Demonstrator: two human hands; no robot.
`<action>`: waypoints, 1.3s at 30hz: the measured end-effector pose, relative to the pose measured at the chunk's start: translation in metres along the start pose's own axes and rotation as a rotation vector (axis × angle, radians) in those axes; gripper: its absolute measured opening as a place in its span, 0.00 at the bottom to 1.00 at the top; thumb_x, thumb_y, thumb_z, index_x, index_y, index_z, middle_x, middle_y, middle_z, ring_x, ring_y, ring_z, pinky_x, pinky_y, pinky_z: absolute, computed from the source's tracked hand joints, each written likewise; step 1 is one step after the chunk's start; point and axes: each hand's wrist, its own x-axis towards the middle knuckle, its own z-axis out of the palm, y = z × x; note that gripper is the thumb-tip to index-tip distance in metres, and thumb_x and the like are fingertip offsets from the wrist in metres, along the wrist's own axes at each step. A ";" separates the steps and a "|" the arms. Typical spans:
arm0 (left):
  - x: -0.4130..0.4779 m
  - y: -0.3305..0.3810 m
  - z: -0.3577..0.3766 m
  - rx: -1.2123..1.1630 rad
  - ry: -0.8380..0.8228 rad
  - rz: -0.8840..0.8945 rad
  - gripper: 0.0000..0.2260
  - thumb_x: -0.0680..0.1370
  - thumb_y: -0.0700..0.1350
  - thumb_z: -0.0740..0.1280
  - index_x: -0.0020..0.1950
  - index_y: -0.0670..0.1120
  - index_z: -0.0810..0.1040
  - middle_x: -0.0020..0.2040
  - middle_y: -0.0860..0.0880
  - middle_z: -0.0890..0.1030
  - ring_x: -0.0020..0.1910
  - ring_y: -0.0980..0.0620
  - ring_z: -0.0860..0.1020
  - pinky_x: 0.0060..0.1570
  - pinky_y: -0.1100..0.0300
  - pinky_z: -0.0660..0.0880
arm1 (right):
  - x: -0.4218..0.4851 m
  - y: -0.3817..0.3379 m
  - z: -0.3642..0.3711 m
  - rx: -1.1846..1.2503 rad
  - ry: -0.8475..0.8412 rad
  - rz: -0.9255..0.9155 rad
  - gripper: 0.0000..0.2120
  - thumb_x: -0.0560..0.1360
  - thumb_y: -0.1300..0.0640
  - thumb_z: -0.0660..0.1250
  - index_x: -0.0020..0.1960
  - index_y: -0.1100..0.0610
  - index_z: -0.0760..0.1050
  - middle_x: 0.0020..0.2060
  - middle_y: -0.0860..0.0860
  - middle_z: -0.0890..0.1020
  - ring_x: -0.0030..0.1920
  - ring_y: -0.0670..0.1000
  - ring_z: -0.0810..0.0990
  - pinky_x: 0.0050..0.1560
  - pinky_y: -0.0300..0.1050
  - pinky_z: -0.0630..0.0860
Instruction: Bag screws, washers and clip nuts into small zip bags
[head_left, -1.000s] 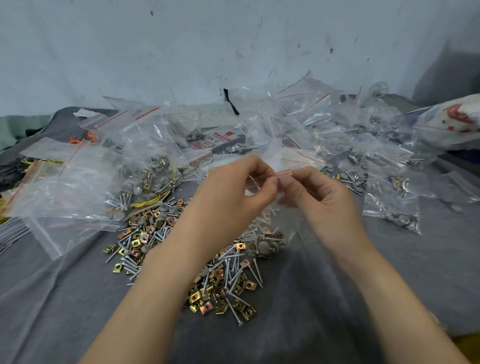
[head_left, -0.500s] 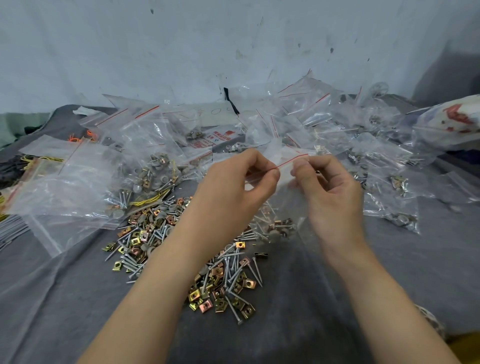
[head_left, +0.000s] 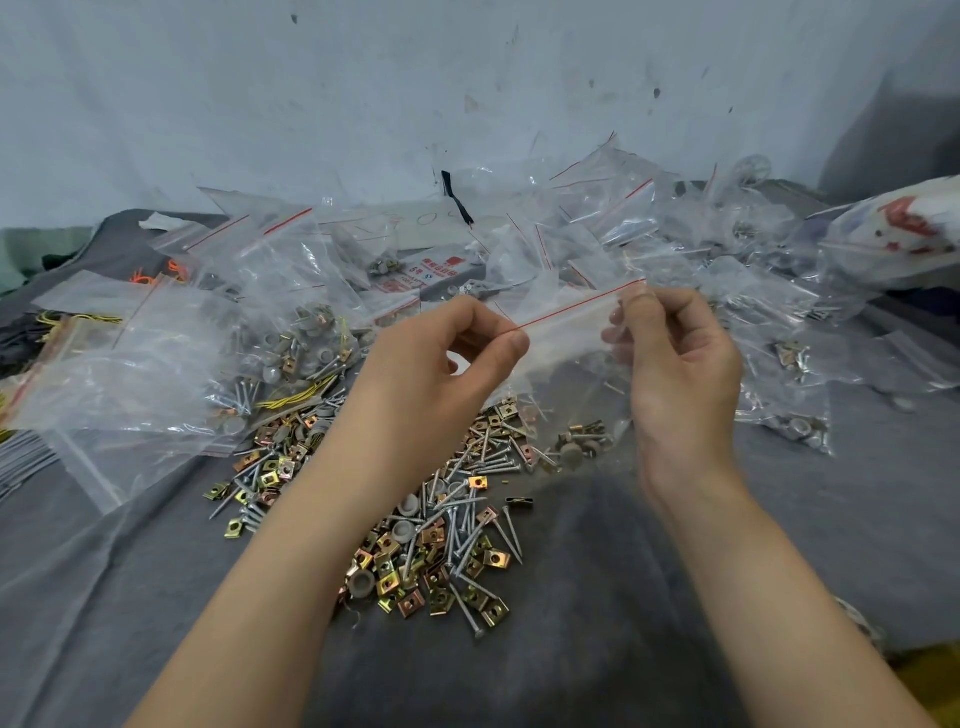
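Currently the small zip bag (head_left: 566, 332) hangs stretched between both hands, left hand (head_left: 439, 374) pinching one top corner, right hand (head_left: 680, 364) the other, above the loose screws (head_left: 457, 525).

Soft, cool, even light fills the scene, with the red-lined zip bag (head_left: 566, 332) fairly sharp at centre. Behind it, white glare speckles the heaped plastic bags (head_left: 291, 291). Far to its upper right, a grey shadow darkens the wall (head_left: 893, 130). Below it, the grey cloth (head_left: 597, 571) lies in faint, soft-edged shadow. Wide-angle bending smears a printed bag (head_left: 904, 234) at its far right.
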 end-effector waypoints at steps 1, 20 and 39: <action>-0.001 0.000 0.000 -0.002 0.005 -0.001 0.05 0.79 0.50 0.68 0.43 0.56 0.78 0.39 0.64 0.80 0.36 0.65 0.76 0.39 0.69 0.71 | 0.000 0.000 0.000 0.005 -0.002 0.005 0.10 0.80 0.55 0.69 0.40 0.48 0.78 0.34 0.43 0.81 0.38 0.44 0.78 0.42 0.35 0.75; 0.003 0.001 -0.003 -0.028 0.055 -0.044 0.06 0.80 0.52 0.66 0.45 0.54 0.79 0.39 0.55 0.81 0.38 0.60 0.78 0.38 0.66 0.74 | -0.005 -0.011 0.008 0.016 -0.184 -0.005 0.07 0.82 0.50 0.64 0.48 0.51 0.76 0.38 0.44 0.81 0.38 0.45 0.80 0.45 0.40 0.79; 0.032 -0.050 -0.081 -0.337 0.720 -0.493 0.08 0.81 0.46 0.63 0.49 0.44 0.80 0.40 0.52 0.82 0.30 0.58 0.77 0.32 0.63 0.74 | -0.001 0.004 0.000 -0.018 -0.162 0.139 0.10 0.84 0.59 0.61 0.54 0.49 0.80 0.45 0.49 0.81 0.42 0.45 0.80 0.42 0.32 0.75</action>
